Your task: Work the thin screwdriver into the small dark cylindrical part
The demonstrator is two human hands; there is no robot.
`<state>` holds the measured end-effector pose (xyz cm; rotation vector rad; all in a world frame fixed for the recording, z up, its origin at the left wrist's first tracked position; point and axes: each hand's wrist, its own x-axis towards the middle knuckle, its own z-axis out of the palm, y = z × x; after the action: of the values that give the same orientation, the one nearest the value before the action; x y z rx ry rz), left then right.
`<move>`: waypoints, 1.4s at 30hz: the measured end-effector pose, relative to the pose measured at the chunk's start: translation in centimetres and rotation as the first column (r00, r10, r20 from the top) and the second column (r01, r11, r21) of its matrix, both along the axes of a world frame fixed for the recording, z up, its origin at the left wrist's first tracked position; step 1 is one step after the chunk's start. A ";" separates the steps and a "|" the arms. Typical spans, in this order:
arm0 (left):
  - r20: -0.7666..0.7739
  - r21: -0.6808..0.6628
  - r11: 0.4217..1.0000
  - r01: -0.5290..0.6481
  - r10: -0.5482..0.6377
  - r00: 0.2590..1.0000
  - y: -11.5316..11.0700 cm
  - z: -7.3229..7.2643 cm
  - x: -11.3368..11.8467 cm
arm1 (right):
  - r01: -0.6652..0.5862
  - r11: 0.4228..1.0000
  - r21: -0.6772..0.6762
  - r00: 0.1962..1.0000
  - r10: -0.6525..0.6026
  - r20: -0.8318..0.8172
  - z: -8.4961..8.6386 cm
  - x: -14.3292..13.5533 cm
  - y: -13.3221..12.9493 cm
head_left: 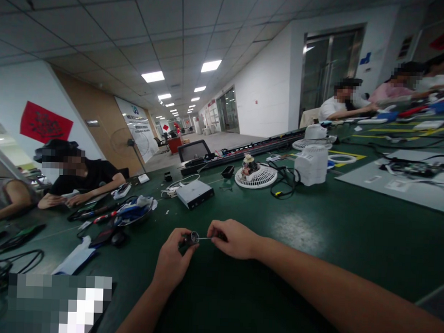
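My left hand (173, 259) pinches a small dark round part (191, 239) just above the green table (314, 237). My right hand (232, 238) grips a thin metal tool (204, 238) whose tip points into that part. Both hands meet near the table's front middle. Beyond them lie a grey box-shaped drive (195, 193) and a white fan grille (256, 176) with a small motor (249, 165) on it.
A white fan body (311, 164) stands right of the grille, with black cables (285, 181) beside it. A pile of cloth and tools (131, 212) lies at left. One person sits at the left, several others at the far right. A grey mat (399, 185) lies at right.
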<state>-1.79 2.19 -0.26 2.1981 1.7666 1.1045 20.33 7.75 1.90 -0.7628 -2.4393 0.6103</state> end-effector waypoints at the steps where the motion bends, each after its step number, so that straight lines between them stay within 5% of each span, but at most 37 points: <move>1: -0.006 0.004 1.000 0.004 -0.004 1.000 0.0 0.0 0.0 | 0.030 0.999 0.029 1.000 -0.030 -0.004 0.0 0.1 0.1; 10: -0.065 -0.017 0.994 0.104 -0.105 0.992 -0.7 0.4 0.6 | 0.003 0.962 0.272 0.979 -0.058 0.195 0.8 0.4 -0.3; 24: -0.158 -0.041 0.990 0.132 -0.137 0.978 -0.9 0.7 0.8 | 0.130 0.984 0.122 0.981 -0.145 0.129 0.2 0.0 -0.3; 29: -0.173 -0.048 0.990 0.131 -0.137 0.975 -0.9 0.7 0.8 | 0.067 0.997 0.044 0.979 -0.074 0.190 0.1 -0.1 -0.5; 36: -0.212 -0.007 0.995 0.101 -0.100 0.972 -0.8 0.7 0.8 | 0.288 0.945 0.157 0.900 -0.323 0.291 -0.1 -0.2 -0.2; 42: -0.355 0.068 0.986 0.153 -0.119 0.927 -0.6 0.6 0.7 | 0.254 0.963 -0.086 0.965 -0.247 0.087 -0.9 -0.9 -0.1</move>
<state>-1.10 1.61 0.38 2.6684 1.6752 0.8210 19.38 7.67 0.99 -1.1329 -2.3409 0.6127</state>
